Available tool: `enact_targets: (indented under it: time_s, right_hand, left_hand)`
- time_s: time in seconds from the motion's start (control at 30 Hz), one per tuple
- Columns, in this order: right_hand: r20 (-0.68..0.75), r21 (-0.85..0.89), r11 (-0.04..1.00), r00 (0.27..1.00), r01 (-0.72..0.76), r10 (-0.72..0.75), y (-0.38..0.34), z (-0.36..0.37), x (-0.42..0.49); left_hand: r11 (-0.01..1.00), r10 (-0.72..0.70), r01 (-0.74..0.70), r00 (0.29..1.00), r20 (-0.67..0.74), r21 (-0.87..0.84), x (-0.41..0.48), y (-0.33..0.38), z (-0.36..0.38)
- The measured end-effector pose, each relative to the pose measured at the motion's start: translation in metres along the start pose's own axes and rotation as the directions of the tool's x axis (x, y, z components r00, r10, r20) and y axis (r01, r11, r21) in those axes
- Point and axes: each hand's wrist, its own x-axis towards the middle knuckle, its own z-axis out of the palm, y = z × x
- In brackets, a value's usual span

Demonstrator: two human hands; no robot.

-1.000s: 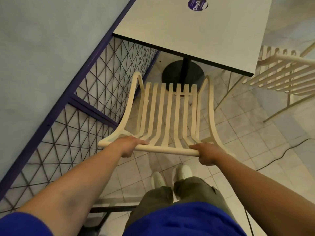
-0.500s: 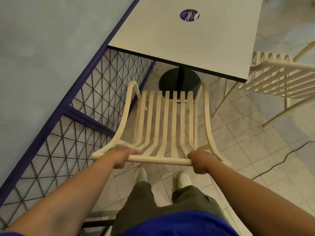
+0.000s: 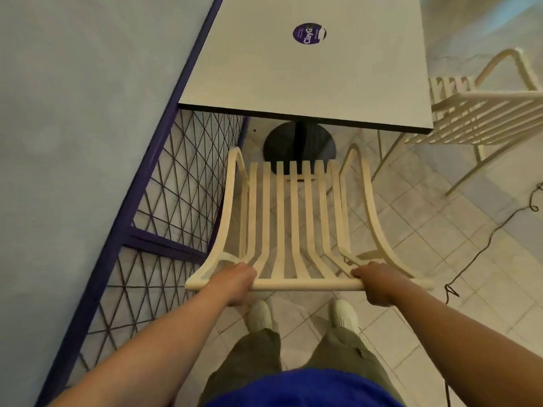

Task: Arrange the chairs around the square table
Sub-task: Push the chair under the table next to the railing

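The square bench (image 3: 308, 77) fills the upper part of the view, its pale top bare but for a round purple sticker (image 3: 309, 34), its black round foot (image 3: 299, 145) showing under the near edge. Left of the bench a purple-framed wire-mesh fence (image 3: 164, 201) runs along the wall. In front of the bench's near edge stands the slatted cream chair (image 3: 296, 224), its seat front pointing toward the foot, not yet under the top. A second chair (image 3: 482, 113) sits at the bench's right side. On the chair's top rail — the end farthest from the bench — the left hand (image 3: 235, 282) is closed over the bar near its left end, fingers (image 3: 245, 270) curled over the rail; the right hand (image 3: 377, 282) grips near the right end, knuckles up, fingers wrapped under and hidden. A dark cord (image 3: 482, 248) trails over the tiles right of the chair.
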Motion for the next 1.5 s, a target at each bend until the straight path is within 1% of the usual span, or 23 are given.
enact_targets:
  time_s: [0.2, 0.33, 0.57, 0.73, 0.83, 0.97, 1.1, 1.27, 1.37, 1.5]
  right_hand:
    - [-0.02, 0.036, 0.999, 0.999, -0.039, 0.04, -0.036, -0.002, 0.01]
    - [-0.046, 0.069, 0.995, 0.997, -0.065, 0.068, -0.059, -0.007, 0.014]
    - [-0.08, 0.153, 0.986, 0.994, -0.066, 0.079, -0.062, -0.003, 0.015]
    - [-0.071, 0.219, 0.975, 0.996, -0.032, 0.049, -0.061, -0.003, 0.011]
    - [-0.051, 0.198, 0.98, 0.999, -0.001, 0.011, -0.06, 0.0, 0.009]
    - [-0.089, 0.181, 0.983, 0.996, 0.013, 0.003, -0.059, 0.002, 0.012]
    - [-0.092, 0.133, 0.991, 0.996, 0.027, -0.015, -0.061, 0.001, 0.015]
    - [-0.099, 0.159, 0.987, 0.995, 0.01, 0.006, -0.06, 0.0, 0.016]
    - [-0.088, 0.129, 0.992, 0.996, -0.004, 0.015, -0.058, -0.003, 0.016]
    - [-0.07, 0.111, 0.993, 0.997, -0.032, 0.04, -0.057, -0.005, 0.018]
  left_hand:
    - [0.994, 0.086, -0.086, 0.996, 0.008, 0.063, 0.011, -0.047, -0.023]
    - [0.984, 0.112, -0.114, 0.993, 0.023, 0.134, 0.015, -0.07, -0.04]
    - [0.985, 0.099, -0.106, 0.994, 0.054, 0.135, 0.016, -0.074, -0.049]
    - [0.995, 0.079, -0.082, 0.995, 0.053, 0.056, 0.009, -0.074, -0.045]
    - [0.998, 0.066, -0.066, 0.996, 0.064, 0.008, 0.006, -0.074, -0.044]
    - [0.998, 0.054, -0.053, 0.996, 0.072, -0.017, 0.002, -0.068, -0.046]
    - [0.998, 0.061, -0.061, 0.996, 0.063, -0.004, 0.003, -0.068, -0.049]
    - [0.999, 0.038, -0.037, 0.997, 0.07, -0.014, 0.004, -0.071, -0.047]
    - [0.999, 0.029, -0.03, 0.997, 0.074, 0.014, 0.007, -0.079, -0.047]
    - [0.998, 0.059, -0.06, 0.996, 0.074, 0.019, 0.011, -0.08, -0.047]
